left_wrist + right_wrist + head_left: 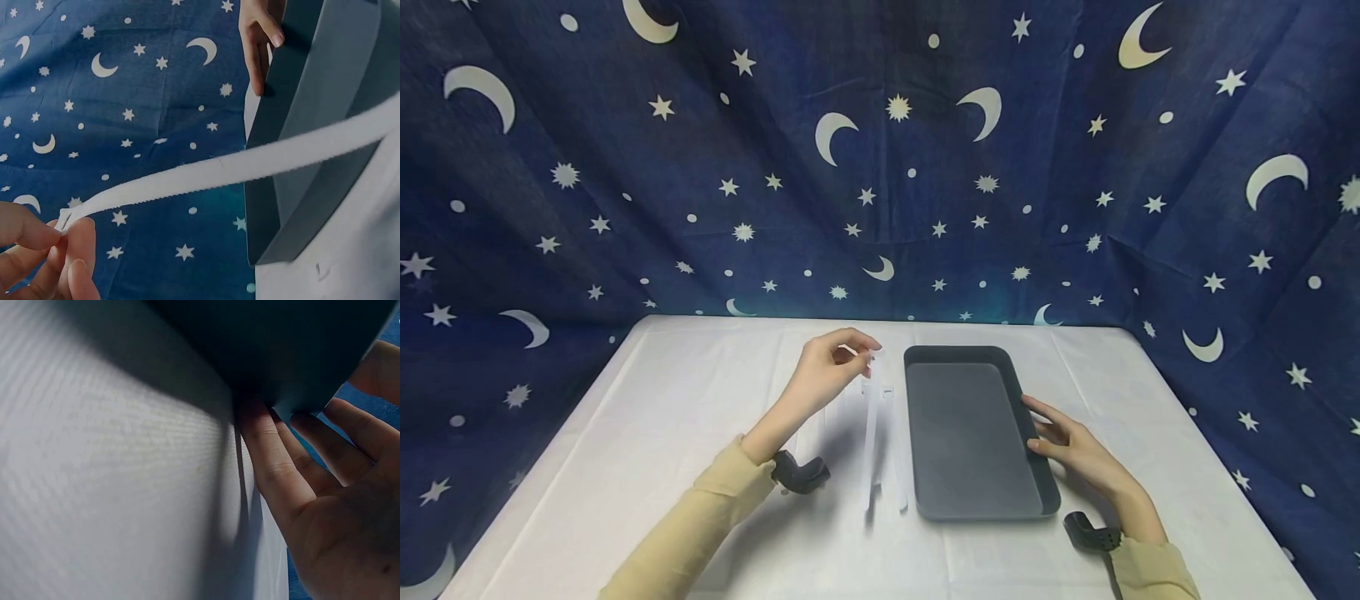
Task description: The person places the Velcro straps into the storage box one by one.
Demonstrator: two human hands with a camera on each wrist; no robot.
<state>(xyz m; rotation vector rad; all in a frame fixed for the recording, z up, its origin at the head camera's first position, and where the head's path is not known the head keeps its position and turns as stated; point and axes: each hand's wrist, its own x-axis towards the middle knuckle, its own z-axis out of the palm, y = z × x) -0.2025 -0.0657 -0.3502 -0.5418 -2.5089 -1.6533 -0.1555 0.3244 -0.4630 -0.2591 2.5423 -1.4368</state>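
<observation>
In the head view, my left hand [827,375] is raised over the table, left of a dark grey tray [970,442]. Between thumb and fingertips it pinches one end of a narrow white strap [871,433]. The left wrist view shows this strap [219,172] stretching away from the fingertips, one edge finely toothed. At the tray's right side, my right hand [1078,454] holds the rim, thumb tip over the edge. The right wrist view has that hand's fingers [275,456] against the outer wall, low by the table. No object shows inside the tray.
Another thin white strip [900,475] lies beside the tray's left edge, hard to make out against the white tablecloth [700,375]. A dark blue cloth [880,167] with moons and stars hangs behind the table. Each wrist wears a black device [801,472].
</observation>
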